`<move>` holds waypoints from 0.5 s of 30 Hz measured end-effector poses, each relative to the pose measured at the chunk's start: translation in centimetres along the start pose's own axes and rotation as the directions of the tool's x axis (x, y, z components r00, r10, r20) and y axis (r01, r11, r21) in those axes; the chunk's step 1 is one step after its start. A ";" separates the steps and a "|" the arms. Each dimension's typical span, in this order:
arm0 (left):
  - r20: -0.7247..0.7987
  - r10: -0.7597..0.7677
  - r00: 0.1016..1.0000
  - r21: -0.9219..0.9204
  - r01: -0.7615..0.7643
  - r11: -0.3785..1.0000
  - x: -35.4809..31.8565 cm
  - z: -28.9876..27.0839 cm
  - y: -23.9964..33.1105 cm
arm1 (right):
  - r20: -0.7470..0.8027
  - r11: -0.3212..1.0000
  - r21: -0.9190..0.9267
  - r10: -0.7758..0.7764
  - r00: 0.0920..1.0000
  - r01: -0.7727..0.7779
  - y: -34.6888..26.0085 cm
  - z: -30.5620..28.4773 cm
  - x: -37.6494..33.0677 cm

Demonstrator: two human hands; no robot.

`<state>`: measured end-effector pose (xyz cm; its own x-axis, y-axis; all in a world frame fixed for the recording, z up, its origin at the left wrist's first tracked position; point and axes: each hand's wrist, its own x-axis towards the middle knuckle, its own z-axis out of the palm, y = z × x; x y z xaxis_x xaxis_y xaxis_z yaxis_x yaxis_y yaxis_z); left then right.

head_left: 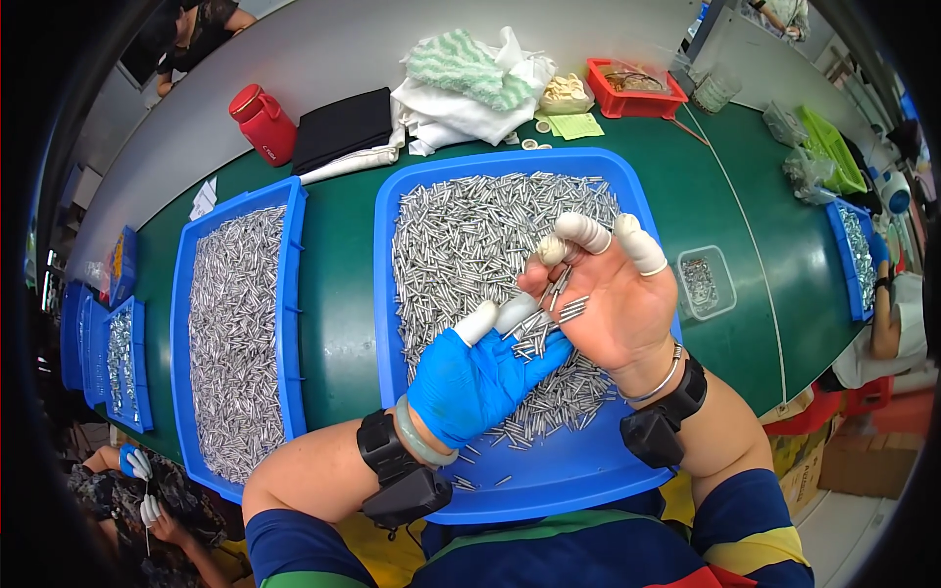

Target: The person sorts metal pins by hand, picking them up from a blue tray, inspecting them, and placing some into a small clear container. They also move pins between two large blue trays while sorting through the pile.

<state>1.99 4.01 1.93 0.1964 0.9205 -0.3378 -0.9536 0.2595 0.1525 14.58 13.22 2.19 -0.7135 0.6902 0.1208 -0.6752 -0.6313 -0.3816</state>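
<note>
A green table [338,304] runs up to a grey partition [333,59]. The slim, silvery pins [532,340] lie on my blue-gloved left hand [475,380], its palm spread beneath them; others rest against my loosely curled right hand [619,304], and I cannot tell whether it pinches them. Below, a blue tray [578,482] holds heaps more; a second blue tray [292,323] and a clear tub [728,284] hold similar pieces.

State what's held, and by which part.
Pins, cupped in the left hand and against the right hand; no pinch on any one part can be made out.
</note>
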 end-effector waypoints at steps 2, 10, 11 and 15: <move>-0.002 0.000 1.000 -0.004 0.000 1.000 0.0 0.0 0.0 | 0.006 1.000 0.015 -0.003 1.000 0.003 -0.1 0.0 0.1; 0.059 -0.032 0.998 -0.059 0.035 0.998 0.3 -0.2 0.0 | 0.017 0.997 0.079 -0.020 1.000 0.019 -0.7 -0.2 0.1; 0.077 -0.044 0.996 -0.055 0.049 0.997 0.3 -0.3 0.0 | 0.017 0.997 0.079 -0.020 1.000 0.018 -0.7 0.0 0.1; 0.102 -0.058 0.993 -0.019 0.061 0.998 0.2 -0.5 0.1 | -0.149 0.999 -0.039 -0.043 0.988 0.038 -1.2 0.7 0.0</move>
<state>1.79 4.05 1.44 0.2739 0.9288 -0.2496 -0.9441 0.3092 0.1144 15.21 13.75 3.28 -0.6481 0.7616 -0.0007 -0.6938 -0.5908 -0.4119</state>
